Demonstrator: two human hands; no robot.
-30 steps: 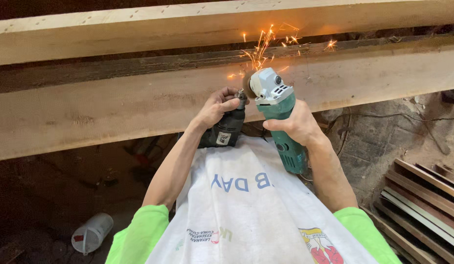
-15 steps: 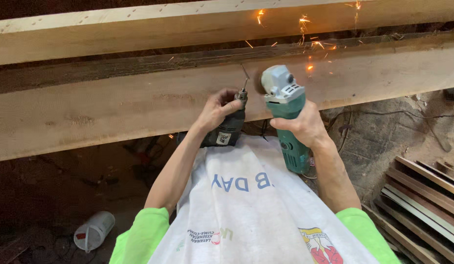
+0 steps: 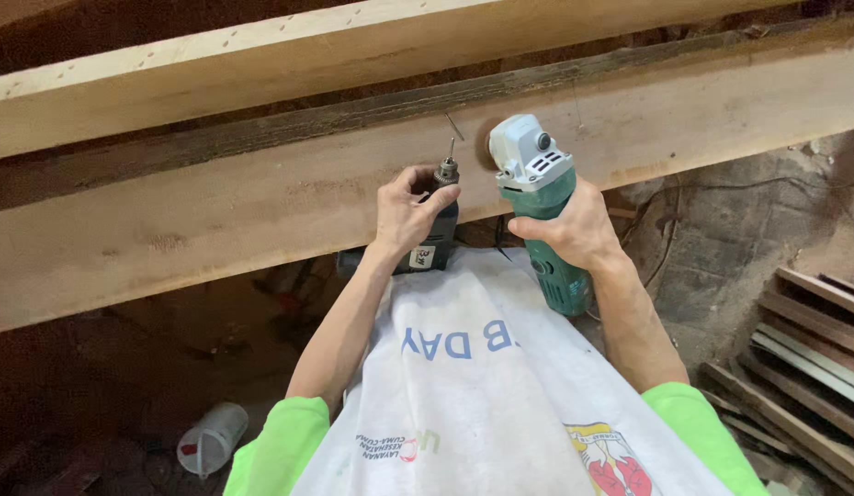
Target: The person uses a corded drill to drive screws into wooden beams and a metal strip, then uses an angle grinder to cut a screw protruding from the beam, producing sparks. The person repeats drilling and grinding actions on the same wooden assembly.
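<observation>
Gripping drill (image 3: 436, 234) w/ left hand (image 3: 404, 213), right hand (image 3: 574, 230) clamped on green grinder (image 3: 542, 207) by plank (image 3: 261, 202).

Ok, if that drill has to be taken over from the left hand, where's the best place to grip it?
Probably by the dark body below the chuck, coming from the near, apron side. The bit points up and away toward the wooden beam, and the left hand already wraps the upper body. The angle grinder in the right hand crowds the right side.
</observation>
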